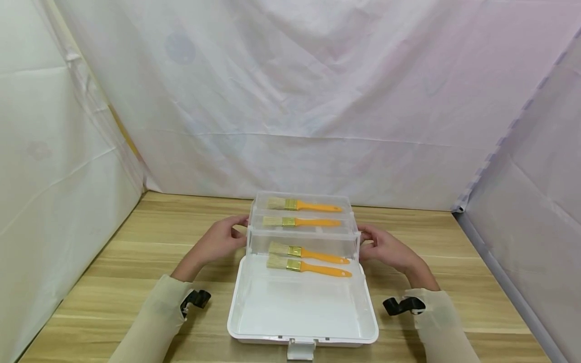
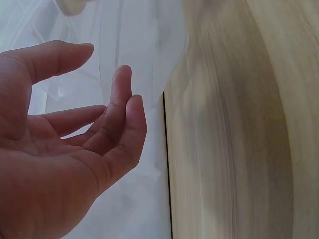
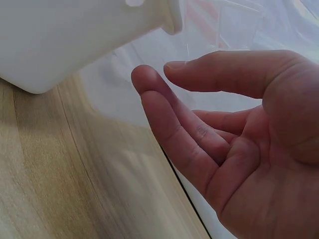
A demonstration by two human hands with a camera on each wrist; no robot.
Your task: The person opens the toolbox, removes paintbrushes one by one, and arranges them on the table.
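A white plastic box [image 1: 299, 310] stands opened, its front latch [image 1: 301, 350] hanging down. Clear plastic compartments [image 1: 304, 243] rise at its back. Several paintbrushes with orange handles lie in it: two in the clear part, an upper brush [image 1: 313, 206] and a lower brush [image 1: 313, 222], and two at the back of the white base, a rear brush [image 1: 317, 254] and a front brush [image 1: 317, 269]. My left hand [image 1: 220, 241] is beside the left clear wall, fingers loosely bent. Opposite, my right hand [image 1: 386, 248] is beside the right wall, likewise. Whether fingertips touch the plastic is unclear.
The box sits on a wood-grain table [image 1: 113, 272]. White cloth [image 1: 290, 101] hangs behind the table and along both sides. Black straps [image 1: 404, 305] circle the wrists over pale sleeves [image 1: 150, 317].
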